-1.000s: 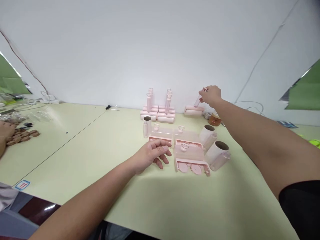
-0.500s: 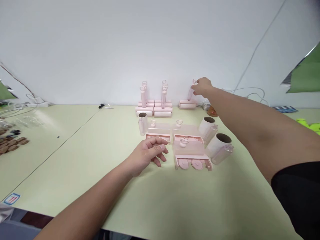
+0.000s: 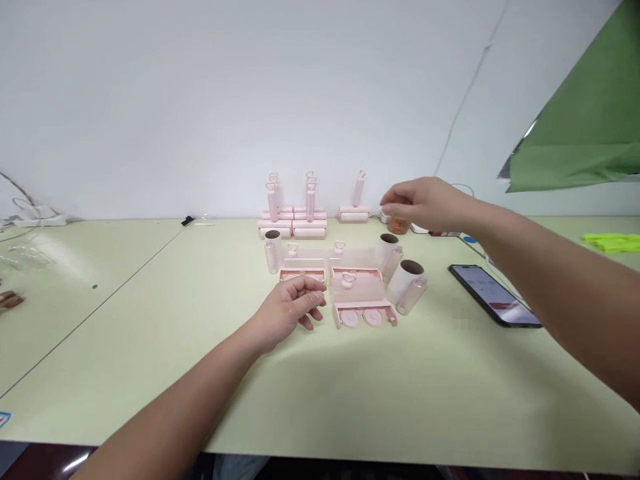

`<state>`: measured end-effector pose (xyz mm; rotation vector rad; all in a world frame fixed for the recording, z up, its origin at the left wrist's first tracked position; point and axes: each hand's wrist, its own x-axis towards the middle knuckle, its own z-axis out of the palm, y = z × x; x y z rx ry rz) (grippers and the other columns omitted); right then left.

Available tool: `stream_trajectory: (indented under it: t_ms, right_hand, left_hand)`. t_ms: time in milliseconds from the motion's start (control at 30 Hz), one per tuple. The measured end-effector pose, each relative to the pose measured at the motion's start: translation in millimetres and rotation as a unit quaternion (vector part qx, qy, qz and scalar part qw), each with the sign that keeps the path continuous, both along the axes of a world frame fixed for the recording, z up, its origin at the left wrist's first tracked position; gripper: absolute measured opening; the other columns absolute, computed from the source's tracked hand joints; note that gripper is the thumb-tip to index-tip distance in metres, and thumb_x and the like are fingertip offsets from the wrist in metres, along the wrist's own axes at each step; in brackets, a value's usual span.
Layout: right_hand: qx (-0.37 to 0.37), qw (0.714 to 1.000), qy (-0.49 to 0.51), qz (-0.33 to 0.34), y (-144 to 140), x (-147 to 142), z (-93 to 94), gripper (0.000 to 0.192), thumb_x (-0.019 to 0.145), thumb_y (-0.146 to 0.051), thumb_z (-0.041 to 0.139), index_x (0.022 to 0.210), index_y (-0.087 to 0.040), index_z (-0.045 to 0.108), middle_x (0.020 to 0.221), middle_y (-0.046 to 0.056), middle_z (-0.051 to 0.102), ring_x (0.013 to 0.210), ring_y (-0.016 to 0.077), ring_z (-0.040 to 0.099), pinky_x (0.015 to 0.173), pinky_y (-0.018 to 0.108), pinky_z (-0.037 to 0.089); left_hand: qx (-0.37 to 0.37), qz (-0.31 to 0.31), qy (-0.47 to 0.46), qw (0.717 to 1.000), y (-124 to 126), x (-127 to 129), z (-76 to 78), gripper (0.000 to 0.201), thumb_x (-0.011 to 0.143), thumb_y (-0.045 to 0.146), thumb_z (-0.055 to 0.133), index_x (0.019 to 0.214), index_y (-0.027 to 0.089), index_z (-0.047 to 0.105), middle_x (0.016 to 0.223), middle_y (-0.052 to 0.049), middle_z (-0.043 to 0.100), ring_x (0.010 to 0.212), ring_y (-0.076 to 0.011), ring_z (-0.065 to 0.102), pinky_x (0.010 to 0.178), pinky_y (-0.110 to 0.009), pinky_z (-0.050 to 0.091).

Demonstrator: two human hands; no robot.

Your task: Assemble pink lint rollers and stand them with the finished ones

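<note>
My right hand (image 3: pixel 425 203): empty, loosely curled | My left hand (image 3: pixel 290 308): empty, loosely curled | Roller (image 3: pixel 354 215): left of right hand; judged light, stiff, slick; best held by handle (image 3: pixel 359 191).

the left forearm (image 3: pixel 185 393) slants up from the lower left, its wrist nearly straight; the left hand (image 3: pixel 287 310) hangs relaxed, bare, fingers loosely curled and pointing right, thumb laid forward alongside them. the right forearm (image 3: pixel 555 283) comes in from the right edge, reaching farther forward, and the right hand (image 3: pixel 423 203) points left, fingers bent, thumb below them and apart, seemingly holding nothing, though its palm is partly hidden. the hands are well apart.
</note>
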<state>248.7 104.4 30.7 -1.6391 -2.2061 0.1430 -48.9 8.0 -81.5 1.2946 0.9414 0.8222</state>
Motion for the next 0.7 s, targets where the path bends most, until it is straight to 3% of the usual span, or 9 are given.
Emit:
stream_trajectory:
  t_ms: [133, 233, 333, 433, 700]
  right_hand:
    - [-0.029, 1.0, -0.004, -0.005, -69, 11, -12.0, 0.031, 0.087, -0.05, 0.057, 0.075, -0.023, 0.065, 0.059, -0.002, 0.051, 0.053, 0.0137, 0.045, 0.051, 0.027, 0.032]
    - [-0.048, 0.998, 0.02, -0.02, -89, 20, -29.1, 0.028, 0.087, -0.047, 0.054, 0.076, -0.023, 0.065, 0.06, -0.001, 0.052, 0.055, 0.0153, 0.047, 0.05, 0.027, 0.034]
    - [-0.052, 0.996, 0.059, -0.043, -87, 33, -48.6, 0.024, 0.087, -0.037, 0.05, 0.09, -0.024, 0.07, 0.071, 0.002, 0.062, 0.066, 0.0187, 0.056, 0.056, 0.028, 0.04]
    - [-0.103, 0.991, 0.078, -0.022, -78, 48, -65.2, 0.029, 0.085, -0.033, 0.049, 0.102, -0.025, 0.072, 0.075, 0.002, 0.065, 0.065, 0.0187, 0.057, 0.055, 0.028, 0.042]
    - [-0.097, 0.988, 0.095, 0.078, -66, 61, -83.1, 0.028, 0.078, -0.027, 0.053, 0.097, -0.022, 0.074, 0.098, 0.005, 0.075, 0.089, 0.0241, 0.067, 0.073, 0.031, 0.051]
  left_hand:
    - [0.011, 0.004, 0.011, 1.0, -1, 1, 0.3, 0.033, 0.079, 0.042, 0.069, 0.099, 0.017, 0.063, 0.09, -0.004, 0.062, 0.072, -0.0133, 0.062, 0.06, -0.027, 0.05]
    - [0.015, 0.003, 0.019, 1.0, 0, 1, -1.2, 0.031, 0.08, 0.042, 0.067, 0.099, 0.017, 0.063, 0.089, -0.003, 0.062, 0.071, -0.0131, 0.062, 0.06, -0.027, 0.051]
    - [0.021, 0.007, 0.024, 0.999, 1, 1, -1.7, 0.031, 0.081, 0.042, 0.067, 0.099, 0.017, 0.063, 0.089, -0.003, 0.062, 0.071, -0.0129, 0.061, 0.061, -0.027, 0.05]
    - [0.025, 0.015, 0.026, 0.999, 1, 0, -0.5, 0.031, 0.08, 0.042, 0.067, 0.098, 0.017, 0.063, 0.089, -0.003, 0.062, 0.07, -0.0126, 0.061, 0.06, -0.026, 0.05]
    - [0.028, 0.023, 0.034, 0.999, 0, -1, 0.1, 0.034, 0.078, 0.044, 0.069, 0.098, 0.017, 0.063, 0.087, -0.003, 0.062, 0.069, -0.0128, 0.06, 0.059, -0.026, 0.05]
